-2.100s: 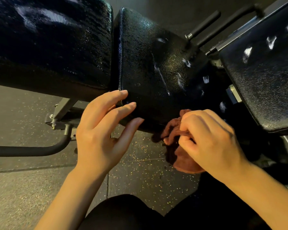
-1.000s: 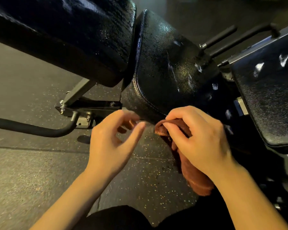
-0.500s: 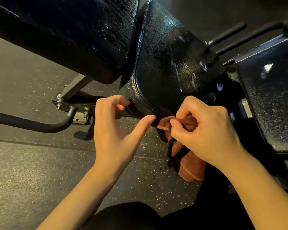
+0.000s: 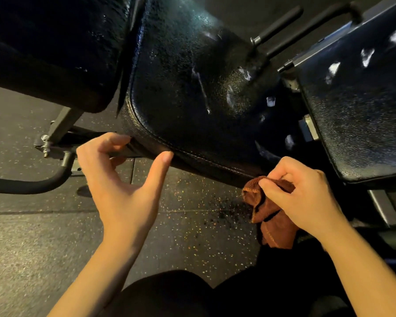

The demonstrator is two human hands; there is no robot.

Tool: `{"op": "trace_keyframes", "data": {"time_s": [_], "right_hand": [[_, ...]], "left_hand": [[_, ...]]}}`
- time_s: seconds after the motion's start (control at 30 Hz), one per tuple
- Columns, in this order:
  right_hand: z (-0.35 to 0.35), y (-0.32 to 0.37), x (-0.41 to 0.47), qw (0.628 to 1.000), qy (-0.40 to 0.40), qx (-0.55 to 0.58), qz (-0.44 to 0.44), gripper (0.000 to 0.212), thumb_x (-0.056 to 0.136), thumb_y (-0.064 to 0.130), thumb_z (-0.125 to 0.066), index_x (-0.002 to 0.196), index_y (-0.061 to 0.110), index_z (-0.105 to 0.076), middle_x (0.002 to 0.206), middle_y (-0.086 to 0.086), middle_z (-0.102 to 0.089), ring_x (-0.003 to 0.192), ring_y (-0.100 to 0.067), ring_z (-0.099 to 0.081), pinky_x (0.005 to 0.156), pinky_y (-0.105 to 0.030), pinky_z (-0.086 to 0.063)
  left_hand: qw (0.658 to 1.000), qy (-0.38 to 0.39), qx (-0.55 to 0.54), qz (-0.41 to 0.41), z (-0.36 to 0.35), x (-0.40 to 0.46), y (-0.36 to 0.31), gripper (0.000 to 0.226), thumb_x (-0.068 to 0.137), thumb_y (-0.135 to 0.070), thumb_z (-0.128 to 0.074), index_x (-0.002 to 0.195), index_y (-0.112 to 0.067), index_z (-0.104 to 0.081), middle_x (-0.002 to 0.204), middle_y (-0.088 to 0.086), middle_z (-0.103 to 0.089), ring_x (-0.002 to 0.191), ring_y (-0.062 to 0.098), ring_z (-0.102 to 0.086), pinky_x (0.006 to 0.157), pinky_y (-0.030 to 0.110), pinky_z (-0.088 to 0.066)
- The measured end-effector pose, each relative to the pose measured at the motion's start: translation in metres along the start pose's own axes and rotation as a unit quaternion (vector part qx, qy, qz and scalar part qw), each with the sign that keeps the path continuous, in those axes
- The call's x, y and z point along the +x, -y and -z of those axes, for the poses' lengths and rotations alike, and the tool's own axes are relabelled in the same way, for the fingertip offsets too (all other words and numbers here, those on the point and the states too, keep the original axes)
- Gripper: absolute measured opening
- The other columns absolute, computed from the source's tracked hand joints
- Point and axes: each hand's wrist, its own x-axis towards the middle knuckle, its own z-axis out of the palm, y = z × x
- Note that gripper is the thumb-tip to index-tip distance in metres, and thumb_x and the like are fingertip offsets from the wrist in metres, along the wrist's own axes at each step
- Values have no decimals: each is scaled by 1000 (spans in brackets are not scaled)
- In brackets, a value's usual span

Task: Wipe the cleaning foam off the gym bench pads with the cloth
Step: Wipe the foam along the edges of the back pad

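The right hand [image 4: 306,197] pinches the bunched cloth [image 4: 270,216] between thumb and curled fingers at the near edge of the seat pad [image 4: 192,88], towards that edge's right corner; a moment ago the same hand and cloth were nearer the middle of the edge, so the wipe has travelled rightward along the stitched seam. The left hand [image 4: 121,186] has opened out: half a second ago its thumb nearly met the cloth, and now the thumb tip touches the seam well apart from it, while the curled fingertips hook under the pad's near left corner; it holds nothing, only steadying the pad. Most of the cloth hangs below the edge, over the speckled floor [image 4: 44,248]. Judging by this, the near edge is being finished, yet the pad's top is far from done: white foam dabs [image 4: 270,101] and a thin streak remain toward its far right side. The right pad [image 4: 357,106] across the gap carries several more dabs, seemingly untouched. The back pad [image 4: 55,42] at the left looks wet and glossy, with no clear foam that I can make out. The next useful stroke would probably lift the cloth up over the corner onto the spotted area, with a fresh fold of it turned outward.
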Motion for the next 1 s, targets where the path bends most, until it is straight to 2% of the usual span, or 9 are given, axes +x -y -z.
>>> {"op": "trace_keyframes", "data": {"time_s": [0.13,0.3,0.43,0.5,0.57,0.7,0.77,0.83,1.0], "right_hand": [[6,8,-3,1000,-14,7,9,19,81,18,-73,70,22,-59,60,10,-64,63,6,-61,55,-6,-43],[-1,71,11,982,12,92,166,9,86,19,-68,81,15,-62,65,7,-67,56,1,-65,50,-19,-52],[-22,132,44,950,30,20,311,18,90,36,-59,84,19,-56,56,14,-50,53,-6,-51,50,-13,-38],[-32,154,63,945,62,-20,322,20,89,38,-60,81,22,-51,50,11,-44,47,-7,-46,50,-20,-36],[-35,166,80,949,144,-3,279,23,88,35,-66,76,19,-53,48,6,-49,43,-9,-50,48,-25,-42],[-25,164,108,943,255,55,208,23,86,29,-69,70,21,-55,45,19,-55,39,2,-51,43,-11,-36],[-25,155,110,944,263,65,187,21,88,29,-66,72,23,-55,46,22,-54,41,3,-49,47,-12,-35],[-26,145,108,941,276,129,144,17,90,26,-63,77,19,-55,45,9,-55,37,-2,-48,43,-19,-38],[-35,134,99,943,245,176,139,16,92,28,-60,83,18,-54,48,1,-58,39,-9,-56,38,-20,-41]], "left_hand": [[1000,0,7,-11,2,0,-4,42,78,-43,-73,105,-37,-41,109,-16,-40,103,22,-48,87,27,-43],[999,-35,16,-27,11,1,-12,26,88,-31,-63,107,-27,-46,110,-21,-42,104,25,-50,86,22,-42],[987,-156,-24,-2,27,10,-20,11,95,-24,-50,107,-24,-49,109,7,-48,99,40,-51,82,56,-45],[981,-185,-30,-57,27,15,-31,12,95,-18,-49,107,-18,-49,107,7,-46,95,41,-50,76,55,-43],[972,-161,-7,-170,14,15,-46,13,94,-15,-49,107,-15,-50,105,1,-45,98,26,-50,76,45,-44],[935,-49,110,-334,-30,16,-29,21,91,-19,-56,109,-12,-50,111,6,-48,104,23,-51,91,36,-39],[916,-69,152,-364,-44,20,-8,24,91,-24,-56,113,-17,-50,114,8,-49,106,25,-52,93,37,-38],[925,-116,109,-345,-50,27,1,24,94,-30,-51,115,-19,-47,115,6,-48,108,25,-50,93,41,-41],[976,-188,-63,-86,-49,36,-8,17,93,-28,-38,107,-21,-43,106,1,-42,97,29,-47,83,46,-41]]}}
